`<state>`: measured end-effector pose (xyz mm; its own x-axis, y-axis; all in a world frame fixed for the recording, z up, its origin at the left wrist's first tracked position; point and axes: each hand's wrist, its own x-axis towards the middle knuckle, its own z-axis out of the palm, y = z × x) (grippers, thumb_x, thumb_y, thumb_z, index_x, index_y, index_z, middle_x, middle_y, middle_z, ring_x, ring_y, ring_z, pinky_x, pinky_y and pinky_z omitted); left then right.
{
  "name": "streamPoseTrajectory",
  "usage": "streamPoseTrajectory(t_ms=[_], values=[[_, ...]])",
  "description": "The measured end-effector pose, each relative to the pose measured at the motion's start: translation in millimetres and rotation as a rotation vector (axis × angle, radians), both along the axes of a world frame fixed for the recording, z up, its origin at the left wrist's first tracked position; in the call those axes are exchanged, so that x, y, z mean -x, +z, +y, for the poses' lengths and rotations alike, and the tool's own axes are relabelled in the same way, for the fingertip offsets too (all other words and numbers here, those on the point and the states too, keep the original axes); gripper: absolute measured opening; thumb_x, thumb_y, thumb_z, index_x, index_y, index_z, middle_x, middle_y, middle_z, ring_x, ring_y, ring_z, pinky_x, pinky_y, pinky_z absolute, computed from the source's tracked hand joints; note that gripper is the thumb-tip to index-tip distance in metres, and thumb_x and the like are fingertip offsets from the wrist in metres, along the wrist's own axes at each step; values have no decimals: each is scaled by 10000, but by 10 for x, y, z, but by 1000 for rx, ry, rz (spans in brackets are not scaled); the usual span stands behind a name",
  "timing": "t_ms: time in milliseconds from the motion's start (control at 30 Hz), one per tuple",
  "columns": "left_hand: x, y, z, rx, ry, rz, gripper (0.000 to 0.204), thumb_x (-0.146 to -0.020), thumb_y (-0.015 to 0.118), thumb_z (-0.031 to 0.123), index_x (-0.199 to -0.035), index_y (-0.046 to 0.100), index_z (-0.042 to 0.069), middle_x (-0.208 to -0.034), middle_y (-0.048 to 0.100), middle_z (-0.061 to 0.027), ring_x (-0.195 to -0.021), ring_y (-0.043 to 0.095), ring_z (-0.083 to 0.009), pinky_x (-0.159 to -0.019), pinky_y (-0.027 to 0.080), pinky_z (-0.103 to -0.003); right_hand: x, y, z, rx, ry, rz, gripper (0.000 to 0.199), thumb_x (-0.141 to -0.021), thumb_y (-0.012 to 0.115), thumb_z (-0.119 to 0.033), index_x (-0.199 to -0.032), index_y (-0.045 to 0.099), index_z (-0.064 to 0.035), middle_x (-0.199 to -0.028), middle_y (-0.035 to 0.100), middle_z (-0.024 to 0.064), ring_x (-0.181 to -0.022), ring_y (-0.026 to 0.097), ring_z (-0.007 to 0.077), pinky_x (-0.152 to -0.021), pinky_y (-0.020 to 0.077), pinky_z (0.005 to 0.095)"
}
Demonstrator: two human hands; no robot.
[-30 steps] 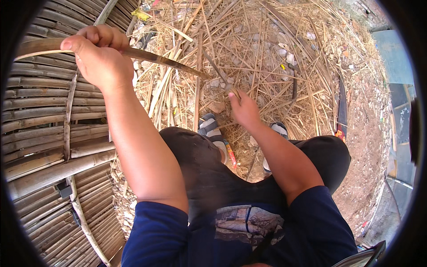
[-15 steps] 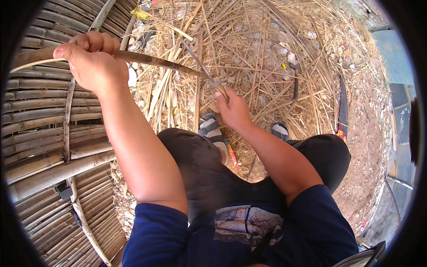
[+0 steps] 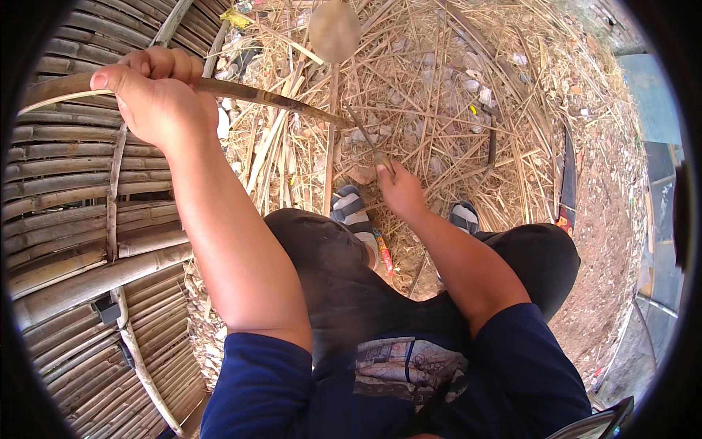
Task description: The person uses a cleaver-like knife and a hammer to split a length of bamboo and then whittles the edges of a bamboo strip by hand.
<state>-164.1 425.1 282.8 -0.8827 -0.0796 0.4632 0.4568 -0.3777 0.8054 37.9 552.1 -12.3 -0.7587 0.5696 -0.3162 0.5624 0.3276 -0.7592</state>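
The left hand [image 3: 164, 95] is holding a long brown stick [image 3: 267, 99] tight, and its fingers are closing all the way round, with no gap showing. The thumb is lying along the stick and is pointing to the left. The stick is bending a little, with one end reaching past the wall [image 3: 58, 175] of bamboo poles and the other end hanging over the middle of the ground [image 3: 596, 241]. A thin pale strip [image 3: 58, 100] is running just under the stick at its left end. The right hand [image 3: 401, 190] is gripping the handle of a thin knife [image 3: 363, 133]. Its thumb is pressing on the handle, but the other fingers are mostly hiding, so I cannot tell how each one is bending. The blade is pointing up and left and is sitting right by the stick's end; I cannot tell if they are touching. Dry straw [image 3: 417, 95] is covering much of the ground. A long dark tool [image 3: 567, 175] with a red end is lying toward the ground's right side. Near the far edge, a blurry round tan thing [image 3: 334, 31] is showing, and I cannot tell what it is. Two striped shoes [image 3: 349, 205] are resting below the hands.
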Motion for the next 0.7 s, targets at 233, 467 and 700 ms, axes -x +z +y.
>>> streamPoseTrajectory(t_ms=[233, 467, 700], values=[[54, -19, -48, 21, -19, 34, 623, -983, 291, 702, -783, 327, 114, -635, 299, 2, -559, 240, -140, -520, 233, -288, 379, 917, -274, 98, 77, 594, 468, -985, 557, -376, -1283, 557, -15, -778, 659, 219, -734, 678, 393, -682, 515, 450], [51, -50, -44, 63, -8, 61, 689, -916, 342, 777, -760, 312, 106, -627, 289, -6, -564, 247, -151, -529, 243, -301, 362, 1115, -422, 92, 125, 613, 429, -975, 577, -332, -1260, 561, -11, -709, 635, 199, -662, 664, 372, -624, 502, 434], [96, -58, -118, -21, -55, 38, 716, -873, 428, 788, -770, 341, 85, -640, 298, -12, -566, 237, -148, -506, 223, -296, 294, 1514, -461, 27, 179, 684, 411, -965, 590, -326, -1228, 578, -11, -717, 641, 209, -677, 674, 378, -618, 508, 438]])
